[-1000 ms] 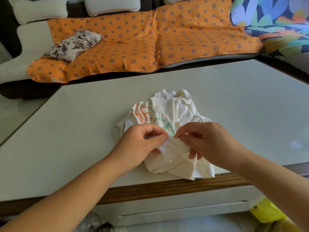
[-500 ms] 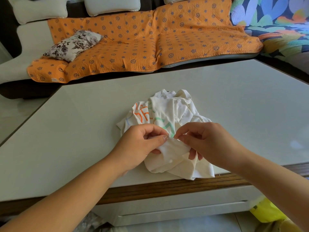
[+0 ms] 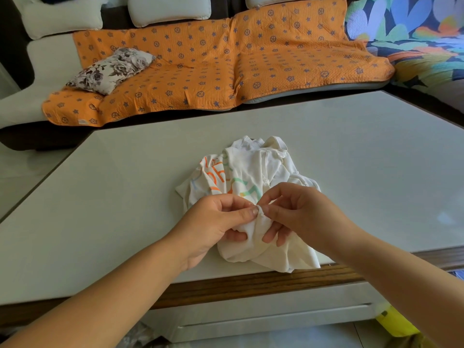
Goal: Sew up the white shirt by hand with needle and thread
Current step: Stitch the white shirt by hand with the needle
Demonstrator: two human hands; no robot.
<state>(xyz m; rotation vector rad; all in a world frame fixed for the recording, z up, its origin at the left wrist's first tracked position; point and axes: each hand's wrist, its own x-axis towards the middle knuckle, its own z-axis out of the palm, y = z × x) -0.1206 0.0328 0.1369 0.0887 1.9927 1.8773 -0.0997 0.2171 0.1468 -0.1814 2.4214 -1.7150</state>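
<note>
A crumpled white shirt (image 3: 253, 172) with orange and green print lies near the front edge of the pale table (image 3: 113, 197). My left hand (image 3: 213, 224) pinches a raised fold of the shirt between thumb and forefinger. My right hand (image 3: 298, 212) pinches the same fold from the right, fingertips almost touching the left thumb. Needle and thread are too small to make out between the fingers.
The table's wooden front edge (image 3: 251, 285) runs just below the shirt. Behind the table stands a sofa with an orange patterned cover (image 3: 213, 64) and a floral cushion (image 3: 110, 70). A yellow object (image 3: 394, 322) lies on the floor at lower right.
Both hands stay at the same fold; the right hand's fingertips have shifted slightly at the pinch. The shirt has not moved.
</note>
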